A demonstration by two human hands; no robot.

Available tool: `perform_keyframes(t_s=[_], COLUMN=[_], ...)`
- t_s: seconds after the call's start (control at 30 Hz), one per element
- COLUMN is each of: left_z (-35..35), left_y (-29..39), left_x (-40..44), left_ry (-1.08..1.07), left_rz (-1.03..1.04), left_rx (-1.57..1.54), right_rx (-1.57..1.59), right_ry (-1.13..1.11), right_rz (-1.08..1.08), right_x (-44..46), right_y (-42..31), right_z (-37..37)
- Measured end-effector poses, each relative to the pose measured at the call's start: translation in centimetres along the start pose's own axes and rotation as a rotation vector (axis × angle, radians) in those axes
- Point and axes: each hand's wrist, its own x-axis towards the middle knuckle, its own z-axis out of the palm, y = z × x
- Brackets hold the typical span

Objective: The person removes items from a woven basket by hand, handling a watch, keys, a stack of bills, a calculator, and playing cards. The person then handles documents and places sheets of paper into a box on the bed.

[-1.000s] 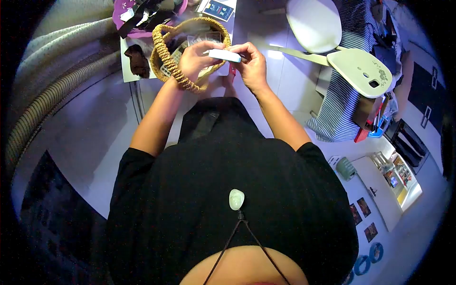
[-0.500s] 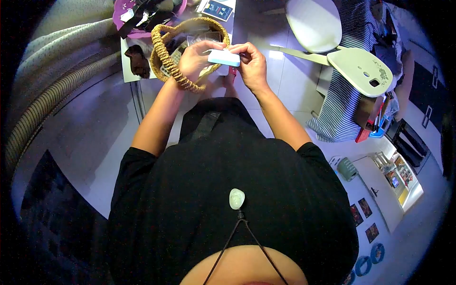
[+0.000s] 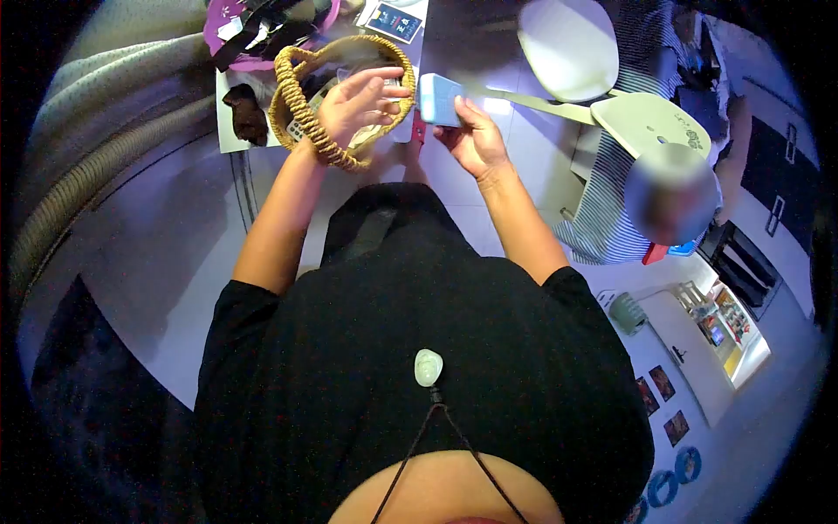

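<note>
My right hand (image 3: 478, 140) is closed on a small light blue box (image 3: 440, 98), thumb along its side. The box is held just right of the woven basket (image 3: 301, 92), apart from my other hand. My left hand (image 3: 358, 100) is open, fingers spread and pointing right, with nothing in it. It is in front of the basket's opening, and the thick braided strand passes by my left wrist; whether the basket hangs from that arm I cannot tell. Some items show inside the basket, partly hidden by my left hand.
Behind the basket stands a white table (image 3: 229, 131) with a purple basin (image 3: 214, 39) of dark items, a dark brown object (image 3: 246, 113) and a dark blue card (image 3: 393, 22). A pale chair (image 3: 567, 48) is at right, beside striped cloth (image 3: 602, 210).
My hands have come apart. The left let go of the blue box and opened; the right keeps the box, now tilted more upright. The basket shifted slightly left in view.
</note>
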Motion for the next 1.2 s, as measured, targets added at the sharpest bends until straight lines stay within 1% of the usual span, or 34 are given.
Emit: perform_keyframes(t_s=[0.03, 0.1, 0.13, 0.17, 0.23, 0.27, 0.37, 0.43, 0.47, 0.5, 0.53, 0.57, 0.63, 0.7, 0.77, 0.8, 0.83, 0.9, 0.97, 1.03, 1.1, 1.17, 1.2], left_z=[-0.2, -0.2, -0.4, -0.8, -1.9, -2.1, -2.9, -3.7, -4.8, -4.5, -4.6, -4.9, -5.3, -4.8, -3.9, -3.8, -3.6, -5.2, -5.5, -5.5, -4.7, -3.9, -4.5], left_y=[-0.1, -0.4, -0.6, -0.9, -1.7, -1.9, -2.4, -2.7, -3.8, -3.3, -3.3, -3.4, -3.6, -2.9, -2.4, -2.2, -2.0, -3.2, -3.7, -4.1, -3.4, -3.3, -3.9], left_x=[0.1, -0.2, -0.3, -0.4, -0.4, -0.5, -0.8, -1.1, -1.2, -1.8, -2.2, -2.4, -2.7, -3.5, -4.1, -4.3, -4.5, -4.4, -4.5, -4.4, -4.4, -4.4, -4.1], left_ry=[-0.003, 0.079, 0.112, 0.144, 0.163, 0.173, 0.187, 0.173, 0.204, 0.217, 0.228, 0.241, 0.288, 0.306, 0.390, 0.427, 0.437, 0.419, 0.475, 0.492, 0.517, 0.591, 0.587], left_rz=[-0.019, -0.020, -0.033, -0.047, -0.064, -0.078, -0.082, -0.071, -0.063, -0.062, -0.052, -0.043, -0.070, -0.071, -0.052, -0.080, -0.074, -0.074, -0.072, -0.048, -0.047, -0.074, -0.067], left_rx=[-0.013, 0.024, 0.036, 0.049, 0.061, 0.063, 0.110, 0.124, 0.159, 0.127, 0.165, 0.200, 0.235, 0.245, 0.175, 0.159, 0.160, 0.218, 0.148, 0.116, 0.101, 0.079, 0.086], right_rx=[-0.009, 0.507, 0.576, 0.568, 0.569, 0.538, 0.465, 0.395, 0.379, 0.365, 0.323, 0.314, 0.107, 0.081, -0.078, -0.076, -0.146, -0.222, -0.200, -0.050, -0.050, 0.096, 0.078], right_ry=[0.003, -0.348, -0.331, -0.330, -0.444, -0.413, -0.418, -0.350, -0.249, -0.143, -0.194, -0.211, -0.015, -0.074, -0.075, 0.002, 0.049, 0.085, 0.076, 0.017, -0.024, 0.086, 0.068], right_rz=[-0.003, 0.189, 0.191, 0.187, 0.154, 0.150, 0.133, 0.076, 0.061, 0.044, -0.010, -0.018, -0.153, -0.160, -0.225, -0.233, -0.244, -0.218, -0.157, -0.141, -0.124, -0.133, -0.123], right_x=[0.1, 0.1, 0.1, 0.1, 0.1, 0.2, 0.4, 0.7, 0.5, 0.4, 1.1, 1.6, 2.4, 4.7, 7.4, 9.1, 10.8, 14.0, 17.8, 21.9, 24.5, 26.1, 27.6], right_y=[0.0, 0.4, 0.6, 0.6, 0.5, 0.4, 0.6, 0.7, 0.3, -0.1, -0.3, -1.1, -2.4, -3.7, -4.8, -5.1, -5.5, -6.2, -6.2, -5.6, -5.9, -6.2, -6.4], right_z=[-0.5, -0.8, -0.8, -0.5, 0.0, 0.2, 0.5, 0.3, 0.9, 1.3, 0.5, 1.0, 1.7, 2.5, 3.4, 4.1, 4.8, 6.6, 7.9, 8.7, 9.8, 11.1, 11.0])
